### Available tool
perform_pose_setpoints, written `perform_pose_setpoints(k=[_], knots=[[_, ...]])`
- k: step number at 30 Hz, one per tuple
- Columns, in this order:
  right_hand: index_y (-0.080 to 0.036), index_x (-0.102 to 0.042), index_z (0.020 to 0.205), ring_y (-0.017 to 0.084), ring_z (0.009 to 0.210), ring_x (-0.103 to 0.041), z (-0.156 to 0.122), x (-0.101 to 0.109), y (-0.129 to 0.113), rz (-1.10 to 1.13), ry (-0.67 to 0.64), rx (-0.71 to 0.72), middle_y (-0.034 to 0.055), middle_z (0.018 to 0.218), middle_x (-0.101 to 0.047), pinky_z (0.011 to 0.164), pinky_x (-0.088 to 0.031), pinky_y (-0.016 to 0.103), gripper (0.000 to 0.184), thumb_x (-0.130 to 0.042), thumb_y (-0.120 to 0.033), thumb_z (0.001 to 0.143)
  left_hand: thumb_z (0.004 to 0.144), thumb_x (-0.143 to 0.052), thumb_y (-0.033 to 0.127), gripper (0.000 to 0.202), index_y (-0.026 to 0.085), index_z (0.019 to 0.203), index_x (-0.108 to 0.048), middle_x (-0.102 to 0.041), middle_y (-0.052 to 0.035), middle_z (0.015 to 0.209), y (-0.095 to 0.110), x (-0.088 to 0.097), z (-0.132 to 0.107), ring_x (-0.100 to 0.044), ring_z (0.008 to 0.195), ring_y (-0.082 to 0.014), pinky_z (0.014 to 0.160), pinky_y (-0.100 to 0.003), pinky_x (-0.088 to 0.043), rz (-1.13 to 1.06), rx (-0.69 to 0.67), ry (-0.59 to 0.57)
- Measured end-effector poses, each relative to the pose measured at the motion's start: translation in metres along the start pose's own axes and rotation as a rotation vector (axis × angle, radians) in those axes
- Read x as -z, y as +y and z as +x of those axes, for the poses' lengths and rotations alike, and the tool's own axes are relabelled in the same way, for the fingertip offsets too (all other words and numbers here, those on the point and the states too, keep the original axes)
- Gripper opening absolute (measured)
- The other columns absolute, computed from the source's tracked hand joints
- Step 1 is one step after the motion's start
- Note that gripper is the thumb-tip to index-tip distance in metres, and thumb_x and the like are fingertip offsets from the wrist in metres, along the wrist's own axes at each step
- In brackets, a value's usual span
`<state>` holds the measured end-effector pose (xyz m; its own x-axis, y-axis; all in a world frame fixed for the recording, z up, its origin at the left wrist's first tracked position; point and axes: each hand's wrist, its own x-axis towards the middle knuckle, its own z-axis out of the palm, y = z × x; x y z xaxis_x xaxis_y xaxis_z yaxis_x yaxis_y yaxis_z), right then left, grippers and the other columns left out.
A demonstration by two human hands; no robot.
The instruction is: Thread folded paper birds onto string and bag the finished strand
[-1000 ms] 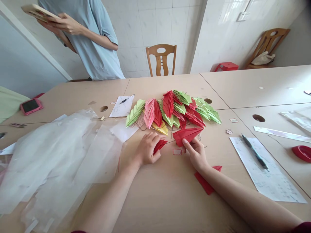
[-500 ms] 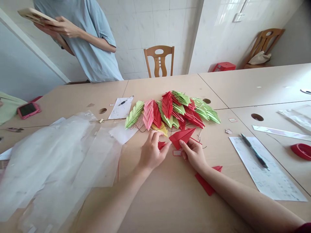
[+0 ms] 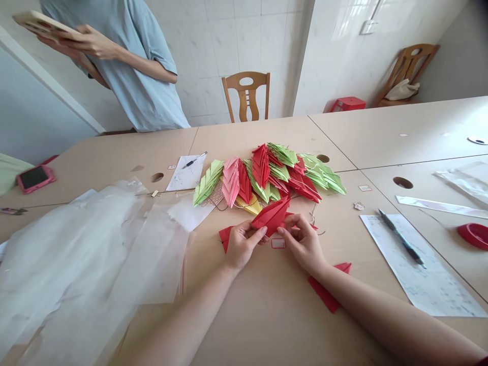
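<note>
My left hand (image 3: 244, 244) pinches a red folded paper piece (image 3: 272, 216) between thumb and fingers, its pointed end tilted up to the right. My right hand (image 3: 305, 243) is closed with its fingertips at the piece's lower right edge; its curled fingers partly hide what they grip. Another red folded paper (image 3: 225, 237) shows behind my left hand, and more red paper pokes out behind the right. Beyond lies a pile of pleated paper leaves, with a pink leaf (image 3: 231, 183), a green leaf (image 3: 209, 182) and a yellow leaf (image 3: 251, 204) among several red and green ones.
Clear plastic bags (image 3: 95, 254) spread over the left side. A red paper piece (image 3: 328, 292) lies under my right forearm. To the right are a written sheet (image 3: 423, 274), a pen (image 3: 400, 238) and a red ring-shaped object (image 3: 473, 235). A person (image 3: 125, 66) holding a phone stands across the table.
The red folded paper has passed from my right hand into my left hand's pinch. My right hand has turned and closed in at its edge. The view has shifted slightly.
</note>
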<state>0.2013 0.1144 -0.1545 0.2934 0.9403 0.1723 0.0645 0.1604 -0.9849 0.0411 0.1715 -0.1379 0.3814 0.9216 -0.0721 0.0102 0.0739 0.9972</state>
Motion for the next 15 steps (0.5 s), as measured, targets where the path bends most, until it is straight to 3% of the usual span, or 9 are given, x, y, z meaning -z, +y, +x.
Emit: perform_pose_setpoints(k=[4, 8, 13, 15], knots=[[-0.02, -0.052, 0.076, 0.009, 0.052, -0.041, 0.002, 0.0009, 0.0011, -0.053, -0.073, -0.017, -0.0029, 0.064, -0.048, 0.046, -0.035, 0.022, 0.026, -0.063, -0.041, 0.086, 0.083, -0.064, 0.04, 0.027, 0.016, 0.072, -0.069, -0.067, -0.0022, 0.064, -0.0021, 0.002, 0.0, -0.063, 0.064, -0.016, 0.064, -0.027, -0.051, 0.119, -0.062, -0.034], [-0.019, -0.058, 0.077, 0.011, 0.05, -0.047, 0.0025, 0.0022, 0.0005, -0.071, -0.065, -0.036, -0.0012, 0.062, -0.054, 0.044, -0.037, 0.023, 0.026, -0.063, -0.044, 0.085, 0.087, -0.059, 0.041, 0.037, 0.016, 0.06, -0.066, -0.066, -0.0018, 0.061, 0.0002, 0.0003, -0.0021, -0.06, 0.063, -0.0154, 0.066, -0.027, -0.049, 0.223, -0.087, -0.044], [-0.02, -0.063, 0.082, 0.013, 0.05, -0.053, 0.0031, 0.0025, 0.001, -0.109, -0.043, -0.003, 0.0013, 0.065, -0.062, 0.045, -0.043, 0.025, 0.025, -0.063, -0.044, 0.085, 0.081, -0.066, 0.041, 0.026, 0.016, 0.076, -0.071, -0.069, -0.0043, 0.07, -0.0012, -0.0051, -0.0034, -0.062, 0.068, -0.0187, 0.064, -0.028, -0.049, 0.216, -0.098, -0.083], [-0.02, -0.064, 0.08, 0.014, 0.053, -0.056, 0.0036, 0.0021, 0.0, -0.148, -0.084, 0.026, 0.0026, 0.068, -0.064, 0.048, -0.046, 0.026, 0.023, -0.063, -0.042, 0.085, 0.08, -0.066, 0.04, 0.026, 0.015, 0.074, -0.07, -0.068, -0.0047, 0.07, -0.0035, -0.0052, -0.0027, -0.062, 0.067, -0.0182, 0.062, -0.028, -0.049, 0.216, -0.102, -0.059]])
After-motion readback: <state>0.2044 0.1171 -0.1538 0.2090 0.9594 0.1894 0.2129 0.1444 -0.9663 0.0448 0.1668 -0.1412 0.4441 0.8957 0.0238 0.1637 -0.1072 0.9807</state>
